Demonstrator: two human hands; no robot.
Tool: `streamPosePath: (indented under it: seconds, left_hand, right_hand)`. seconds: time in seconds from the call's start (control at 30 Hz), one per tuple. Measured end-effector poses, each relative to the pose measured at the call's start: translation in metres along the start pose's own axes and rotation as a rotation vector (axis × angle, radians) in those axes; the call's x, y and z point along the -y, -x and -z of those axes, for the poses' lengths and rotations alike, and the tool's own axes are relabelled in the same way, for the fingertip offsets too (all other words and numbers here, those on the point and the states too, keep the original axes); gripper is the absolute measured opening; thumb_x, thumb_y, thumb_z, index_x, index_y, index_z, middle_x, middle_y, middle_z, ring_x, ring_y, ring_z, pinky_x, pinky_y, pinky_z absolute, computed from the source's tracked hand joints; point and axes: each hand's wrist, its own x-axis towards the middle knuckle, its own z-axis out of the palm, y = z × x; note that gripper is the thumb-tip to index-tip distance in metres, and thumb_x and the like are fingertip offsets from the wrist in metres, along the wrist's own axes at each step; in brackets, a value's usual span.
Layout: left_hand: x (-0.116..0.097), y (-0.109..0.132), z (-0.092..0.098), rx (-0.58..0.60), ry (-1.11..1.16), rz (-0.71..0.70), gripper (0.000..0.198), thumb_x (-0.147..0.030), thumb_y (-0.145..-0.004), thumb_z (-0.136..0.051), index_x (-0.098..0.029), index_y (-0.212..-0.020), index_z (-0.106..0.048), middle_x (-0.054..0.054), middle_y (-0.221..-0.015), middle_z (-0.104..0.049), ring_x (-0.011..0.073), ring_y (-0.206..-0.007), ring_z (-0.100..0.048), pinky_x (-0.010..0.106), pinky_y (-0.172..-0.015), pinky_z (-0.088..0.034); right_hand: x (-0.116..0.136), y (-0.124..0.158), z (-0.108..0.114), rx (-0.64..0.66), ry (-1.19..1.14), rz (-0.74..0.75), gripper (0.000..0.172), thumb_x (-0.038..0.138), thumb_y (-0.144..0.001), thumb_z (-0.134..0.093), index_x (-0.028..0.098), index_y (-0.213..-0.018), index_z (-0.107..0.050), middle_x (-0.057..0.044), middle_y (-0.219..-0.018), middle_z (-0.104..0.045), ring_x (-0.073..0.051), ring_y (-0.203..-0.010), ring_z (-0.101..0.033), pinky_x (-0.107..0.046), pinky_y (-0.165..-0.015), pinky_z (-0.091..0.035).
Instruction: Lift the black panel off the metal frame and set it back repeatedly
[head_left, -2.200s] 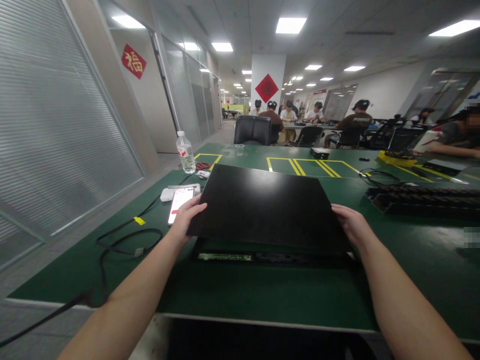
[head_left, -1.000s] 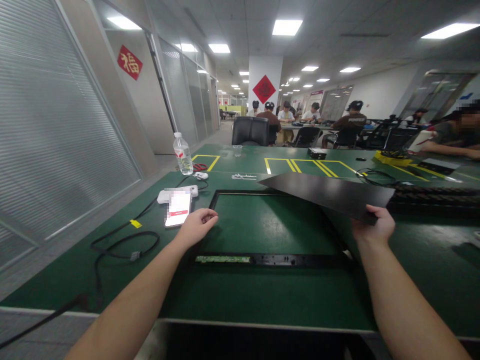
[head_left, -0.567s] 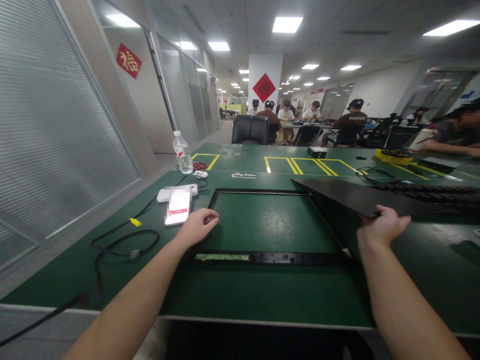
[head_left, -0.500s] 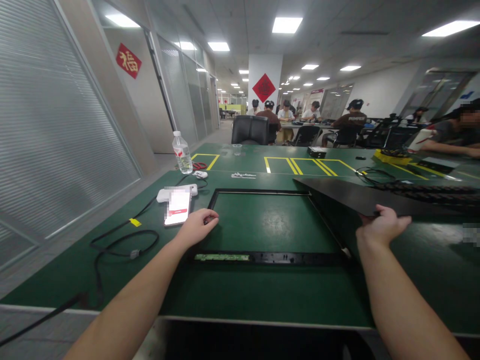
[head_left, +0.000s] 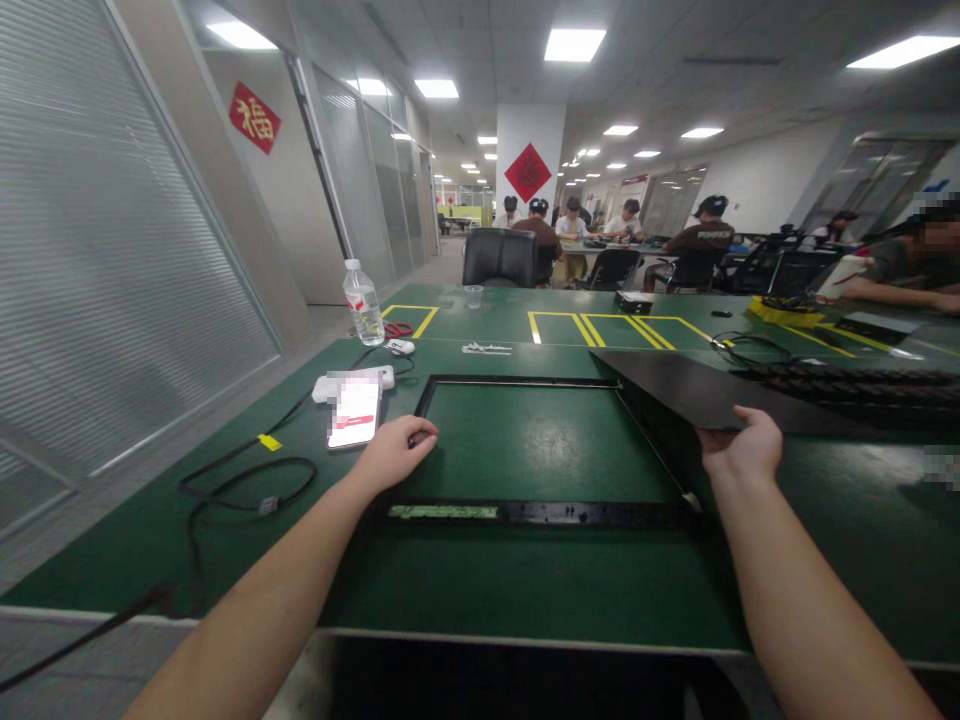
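Note:
A black rectangular frame (head_left: 585, 514) lies on the green table (head_left: 525, 590), with a green circuit strip (head_left: 442, 512) along its near bar. My left hand (head_left: 397, 450) is closed on the frame's left side. At the right, my right hand (head_left: 746, 445) grips the near edge of a thin black panel (head_left: 675, 385), thumb on top and the other fingers partly hidden. The panel is tilted, raised above the table beside the frame's right bar.
A lit phone (head_left: 355, 410), a white device (head_left: 386, 377), a black cable (head_left: 247, 462) and a water bottle (head_left: 364, 305) are at the left. Red-handled scissors (head_left: 397, 329) lie behind. Dark braided items (head_left: 847, 378) lie at the right. People sit farther back.
My right hand has moved left and slightly up with the edge of the panel, whose tilt has changed a little. My left hand has stayed on the frame.

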Motion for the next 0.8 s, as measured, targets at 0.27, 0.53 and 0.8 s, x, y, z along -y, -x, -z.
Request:
streamPosePath:
  seconds: [0.27,0.53,0.8]
  left_hand:
    - [-0.001,0.0,0.0,0.048,-0.083,0.004,0.033,-0.044,-0.082,-0.054,-0.02,-0.094,-0.073,0.009,-0.099,-0.075,0.0274,-0.089,-0.068,0.039,-0.083,-0.053]
    - [-0.002,0.002,0.001,0.041,-0.083,0.004,0.032,-0.043,-0.082,-0.055,-0.02,-0.093,-0.074,0.009,-0.099,-0.075,0.0271,-0.088,-0.068,0.039,-0.084,-0.054]
    - [-0.001,0.001,0.0,0.042,-0.08,-0.008,0.032,-0.043,-0.082,-0.055,-0.02,-0.093,-0.074,0.009,-0.1,-0.075,0.0274,-0.09,-0.069,0.04,-0.084,-0.054]
  right_hand:
    - [-0.007,-0.007,0.0,-0.142,0.04,-0.017,0.026,-0.001,-0.07,-0.052,0.019,-0.085,-0.051,0.003,-0.081,-0.06,-0.011,-0.066,-0.064,-0.025,-0.059,-0.06]
    - [-0.014,-0.015,0.004,-0.159,0.055,-0.013,0.022,0.0,-0.075,-0.055,0.019,-0.085,-0.052,0.001,-0.083,-0.061,-0.013,-0.069,-0.064,-0.027,-0.061,-0.06]
    - [-0.02,-0.023,0.007,-0.148,0.061,-0.04,0.024,0.001,-0.073,-0.053,0.021,-0.086,-0.053,0.003,-0.079,-0.059,-0.012,-0.065,-0.063,-0.027,-0.059,-0.061]
